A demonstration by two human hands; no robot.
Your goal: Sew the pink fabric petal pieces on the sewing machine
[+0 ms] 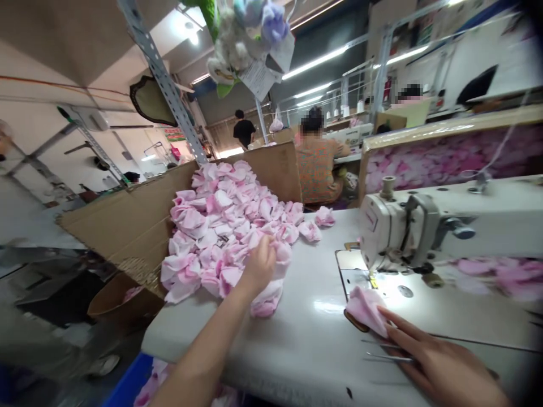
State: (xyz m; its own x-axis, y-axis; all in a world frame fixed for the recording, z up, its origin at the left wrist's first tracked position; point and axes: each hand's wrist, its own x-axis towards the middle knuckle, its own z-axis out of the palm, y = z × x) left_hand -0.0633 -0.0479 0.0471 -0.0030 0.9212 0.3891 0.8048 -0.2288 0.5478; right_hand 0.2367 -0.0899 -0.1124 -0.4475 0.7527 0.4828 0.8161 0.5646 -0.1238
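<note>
1. While we view the worktable (314,339), we locate the left hand (262,263) at the near right side of the fabric pile (224,226), fingers curled nearly closed; we cannot tell whether they grip a piece.
2. We find the pink fabric piece (365,310) under the extended fingertips of the right hand (441,356), just in front of the sewing machine (428,220) needle area; with its thumb hidden, we cannot confirm a pinch.
3. We note a metal tool (390,356) projecting from beneath the right hand.
</note>
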